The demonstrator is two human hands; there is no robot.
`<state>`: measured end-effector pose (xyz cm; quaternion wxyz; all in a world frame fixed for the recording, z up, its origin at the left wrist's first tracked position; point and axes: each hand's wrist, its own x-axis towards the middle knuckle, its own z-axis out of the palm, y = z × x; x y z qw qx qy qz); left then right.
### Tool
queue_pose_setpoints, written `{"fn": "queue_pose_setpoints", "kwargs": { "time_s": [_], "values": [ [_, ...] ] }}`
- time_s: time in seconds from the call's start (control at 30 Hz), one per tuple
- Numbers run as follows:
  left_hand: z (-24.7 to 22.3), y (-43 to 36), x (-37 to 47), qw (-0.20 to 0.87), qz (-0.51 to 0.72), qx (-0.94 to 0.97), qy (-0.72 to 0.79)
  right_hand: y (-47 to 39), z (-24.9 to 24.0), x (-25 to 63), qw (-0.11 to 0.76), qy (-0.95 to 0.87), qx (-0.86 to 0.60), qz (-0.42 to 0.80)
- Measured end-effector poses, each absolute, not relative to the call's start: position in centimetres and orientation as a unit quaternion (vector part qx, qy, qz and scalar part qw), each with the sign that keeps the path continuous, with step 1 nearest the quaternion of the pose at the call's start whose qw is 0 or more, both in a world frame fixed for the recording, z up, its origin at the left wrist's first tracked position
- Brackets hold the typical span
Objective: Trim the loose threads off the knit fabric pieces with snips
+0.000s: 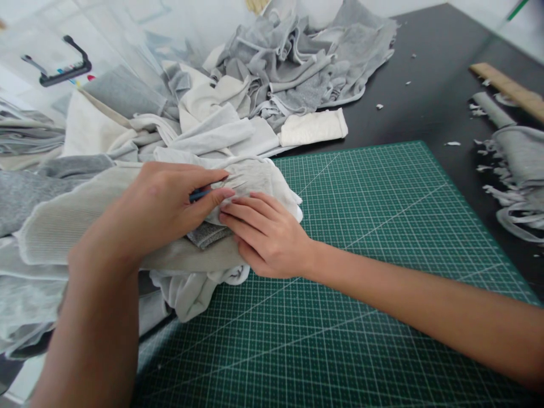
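Observation:
My left hand [170,198] is closed, its thumb and forefinger pinching a bunched light grey cloth [250,175]. A small dark blue piece [199,195] shows inside that hand; what it belongs to is hidden. Just to the right, my right hand [272,238] lies with its fingers stretched over the same cloth, fingertips close to the left thumb. Under both hands is a ribbed beige-grey fabric piece [191,255] on a heap of fabric. A folded dark grey scrap [208,234] pokes out between the hands.
The green cutting mat [382,226] covers the right of the black table [437,51]. More grey cloth [314,56] is piled at the back, near a white folded piece [314,127]. A clear bin with a black handle [68,71], a wooden ruler [510,90] and frayed cloth [527,156] flank the mat.

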<state>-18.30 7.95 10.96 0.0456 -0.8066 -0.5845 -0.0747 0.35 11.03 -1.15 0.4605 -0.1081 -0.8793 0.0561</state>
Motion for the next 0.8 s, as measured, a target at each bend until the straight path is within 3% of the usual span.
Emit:
{"fn": "queue_pose_setpoints", "kwargs": {
  "time_s": [0.27, 0.8],
  "values": [
    [10.54, 7.93, -18.75, 0.108, -0.105, -0.837, -0.525, 10.96, -1.26, 0.22, 0.495, -0.861, -0.091, 0.076],
    [10.03, 8.22, -18.65, 0.066, -0.078, -0.86, -0.501, 10.84, -0.91, 0.35, 0.53, -0.844, -0.066, 0.048]
  ]
}}
